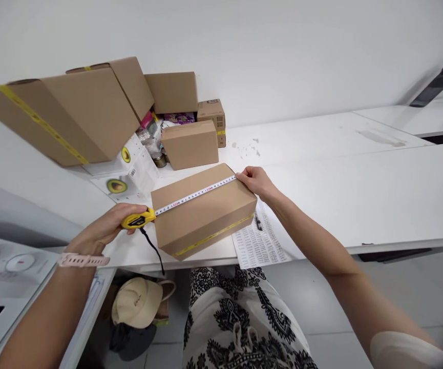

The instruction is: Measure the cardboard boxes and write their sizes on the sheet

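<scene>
A closed brown cardboard box (209,218) with yellow tape lies on the white table (359,184) in front of me. A white measuring tape (196,195) is stretched along its top edge. My left hand (108,225) grips the yellow tape measure case (137,220) at the box's left corner; a black cord hangs from it. My right hand (256,180) pinches the tape's end against the box's far right corner.
A printed sheet (259,243) with a pen lies under the box's right side. Several cardboard boxes (190,143) and avocado-printed packaging (123,177) are stacked at the back left against the wall. A beige cap (136,302) sits below the table edge.
</scene>
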Demonstrator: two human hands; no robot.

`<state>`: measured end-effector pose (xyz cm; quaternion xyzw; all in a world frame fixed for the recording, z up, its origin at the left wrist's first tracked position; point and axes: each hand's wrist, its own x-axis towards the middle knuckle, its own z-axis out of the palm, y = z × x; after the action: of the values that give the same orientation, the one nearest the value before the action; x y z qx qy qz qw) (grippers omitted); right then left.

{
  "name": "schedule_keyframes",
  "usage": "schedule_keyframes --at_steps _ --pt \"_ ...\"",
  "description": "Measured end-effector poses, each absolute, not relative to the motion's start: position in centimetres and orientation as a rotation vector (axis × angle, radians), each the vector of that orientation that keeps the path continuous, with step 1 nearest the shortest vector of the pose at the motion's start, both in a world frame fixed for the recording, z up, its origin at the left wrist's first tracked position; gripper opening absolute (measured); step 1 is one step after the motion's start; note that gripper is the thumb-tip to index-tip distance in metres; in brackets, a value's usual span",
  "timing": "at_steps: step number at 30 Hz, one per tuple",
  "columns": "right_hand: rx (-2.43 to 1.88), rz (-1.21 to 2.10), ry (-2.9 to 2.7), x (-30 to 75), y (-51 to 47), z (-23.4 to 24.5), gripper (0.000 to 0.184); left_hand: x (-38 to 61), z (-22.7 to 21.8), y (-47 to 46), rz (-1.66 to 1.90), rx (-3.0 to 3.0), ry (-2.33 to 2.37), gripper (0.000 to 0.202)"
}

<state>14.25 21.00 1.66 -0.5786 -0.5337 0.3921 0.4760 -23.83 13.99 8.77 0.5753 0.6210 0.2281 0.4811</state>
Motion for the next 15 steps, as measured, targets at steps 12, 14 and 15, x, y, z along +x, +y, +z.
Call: schedule_keyframes --at_steps 12,14,15 --pt "-1.203 1.097 -1.117 13.6 21.5 0.1 0.018 -24.8 9.6 17.1 0.477 1.409 1.573 0.040" --pt "-1.214 1.081 -1.123 13.6 21.7 0.2 0.015 -24.8 9.6 17.2 0.466 1.427 1.558 0.041" --pt "-1.220 1.075 -1.126 13.6 21.8 0.3 0.014 -24.9 9.5 17.1 0.458 1.438 1.541 0.041"
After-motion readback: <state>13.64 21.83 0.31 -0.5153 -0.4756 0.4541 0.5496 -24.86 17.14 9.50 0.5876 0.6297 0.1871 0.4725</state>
